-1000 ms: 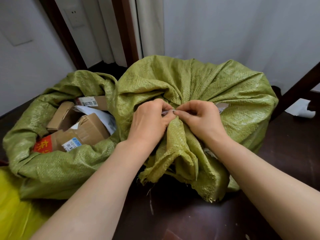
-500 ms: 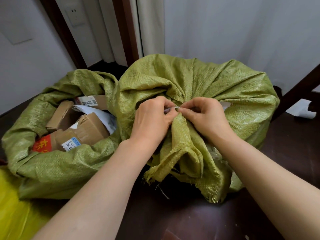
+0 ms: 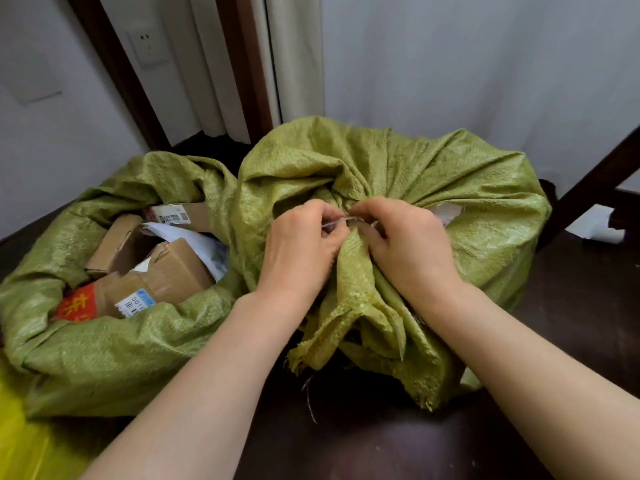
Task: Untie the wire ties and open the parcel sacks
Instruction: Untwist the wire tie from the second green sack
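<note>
- A dark floor [image 3: 346, 441] in a corner with pale walls [image 3: 467, 64] carries everything.
- At the gathered neck of the tied sack [image 3: 460, 188], the left hand [image 3: 298, 251] and right hand [image 3: 412, 244] each pinch the thin wire tie [image 3: 341, 220]. Their fingers are curled tight on it, one hand on either side.
- The wire could slip from the fingertips or jab one of them, and turning it the wrong way would tighten the twist.
- A hard tug could fray the woven neck further or tip the sack.
- There are two green sacks. The open sack [image 3: 104, 344] touches the tied one on its left.
- One tie is in view.
- At least four cardboard boxes [image 3: 176, 268] and one white mailer [image 3: 194, 242] show.
- One yellow bag [image 3: 20, 431] lies lower left.
</note>
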`<state>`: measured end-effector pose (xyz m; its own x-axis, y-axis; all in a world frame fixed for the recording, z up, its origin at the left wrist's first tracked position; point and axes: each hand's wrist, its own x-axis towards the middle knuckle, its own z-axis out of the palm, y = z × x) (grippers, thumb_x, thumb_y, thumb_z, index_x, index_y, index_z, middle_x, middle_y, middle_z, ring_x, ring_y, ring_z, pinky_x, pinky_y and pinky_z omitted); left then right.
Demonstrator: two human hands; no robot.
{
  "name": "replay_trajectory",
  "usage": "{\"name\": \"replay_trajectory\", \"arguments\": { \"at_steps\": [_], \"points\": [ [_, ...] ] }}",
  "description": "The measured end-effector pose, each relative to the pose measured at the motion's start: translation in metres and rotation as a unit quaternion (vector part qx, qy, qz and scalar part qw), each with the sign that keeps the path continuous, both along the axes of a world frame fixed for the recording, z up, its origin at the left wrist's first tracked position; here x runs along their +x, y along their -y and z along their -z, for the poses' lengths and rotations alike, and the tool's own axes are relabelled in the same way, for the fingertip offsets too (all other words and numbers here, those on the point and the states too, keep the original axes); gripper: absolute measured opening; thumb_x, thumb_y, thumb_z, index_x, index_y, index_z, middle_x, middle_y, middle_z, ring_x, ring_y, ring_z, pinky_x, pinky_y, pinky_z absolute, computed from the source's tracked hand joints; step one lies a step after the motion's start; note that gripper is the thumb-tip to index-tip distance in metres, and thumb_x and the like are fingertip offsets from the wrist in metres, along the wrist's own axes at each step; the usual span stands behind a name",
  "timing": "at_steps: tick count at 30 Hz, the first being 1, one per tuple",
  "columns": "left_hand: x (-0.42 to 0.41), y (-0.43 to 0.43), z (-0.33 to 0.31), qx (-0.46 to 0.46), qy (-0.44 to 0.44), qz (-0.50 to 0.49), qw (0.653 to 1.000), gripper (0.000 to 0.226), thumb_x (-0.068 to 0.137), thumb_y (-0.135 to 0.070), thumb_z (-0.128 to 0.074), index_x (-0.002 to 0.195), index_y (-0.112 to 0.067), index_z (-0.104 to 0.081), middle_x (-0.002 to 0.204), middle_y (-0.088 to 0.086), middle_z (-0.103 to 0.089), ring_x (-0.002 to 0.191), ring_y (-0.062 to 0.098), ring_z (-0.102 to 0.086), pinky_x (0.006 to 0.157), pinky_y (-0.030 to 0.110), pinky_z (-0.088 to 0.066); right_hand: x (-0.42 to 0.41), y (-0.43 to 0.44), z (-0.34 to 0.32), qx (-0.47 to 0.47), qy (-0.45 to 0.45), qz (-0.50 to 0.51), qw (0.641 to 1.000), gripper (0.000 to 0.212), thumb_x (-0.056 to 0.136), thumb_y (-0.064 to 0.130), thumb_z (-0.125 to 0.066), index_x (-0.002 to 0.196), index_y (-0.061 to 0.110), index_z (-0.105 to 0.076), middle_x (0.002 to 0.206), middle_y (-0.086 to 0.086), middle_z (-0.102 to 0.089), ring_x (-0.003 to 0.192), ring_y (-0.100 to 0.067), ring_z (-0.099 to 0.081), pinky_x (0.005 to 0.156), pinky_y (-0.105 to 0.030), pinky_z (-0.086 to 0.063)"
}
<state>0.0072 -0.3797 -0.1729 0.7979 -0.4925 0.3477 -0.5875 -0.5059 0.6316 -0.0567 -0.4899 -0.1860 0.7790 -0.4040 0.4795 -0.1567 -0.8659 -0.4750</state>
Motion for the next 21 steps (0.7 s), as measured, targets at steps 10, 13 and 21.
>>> {"name": "replay_trajectory", "arguments": {
  "at_steps": [10,13,21],
  "points": [
    [0.004,-0.001,0.004,-0.029,-0.012,-0.005,1.0,0.015,0.088,-0.02,-0.06,0.097,-0.011,-0.067,0.081,-0.008,-0.061,0.074,0.01,-0.059,0.077,0.027,-0.051,0.004,0.007,0.001,0.357,0.052,-0.02,0.933,0.008,0.084,0.015,-0.068,0.08,0.018,-0.063,0.069,0.008,-0.066,0.059,0.002,-0.062,0.059,-0.015,-0.05],
    [0.003,0.0,0.003,-0.044,-0.058,0.0,0.997,0.017,0.085,-0.028,-0.063,0.097,-0.016,-0.066,0.08,-0.011,-0.061,0.07,0.004,-0.056,0.077,0.024,-0.051,0.005,0.007,-0.001,0.267,0.037,-0.021,0.963,0.008,0.083,0.02,-0.069,0.079,0.023,-0.062,0.074,0.01,-0.065,0.074,-0.008,-0.064,0.074,-0.025,-0.051],
    [0.002,-0.002,0.0,0.125,-0.118,0.075,0.982,0.088,0.068,-0.032,-0.073,0.141,-0.035,-0.024,0.128,-0.001,-0.024,0.131,0.016,-0.021,0.103,0.023,-0.019,0.001,0.017,-0.013,0.474,0.081,-0.03,0.876,0.012,0.089,0.013,-0.062,0.077,0.012,-0.061,0.064,-0.002,-0.069,0.051,-0.007,-0.061,0.054,-0.021,-0.053]
  ]
}}
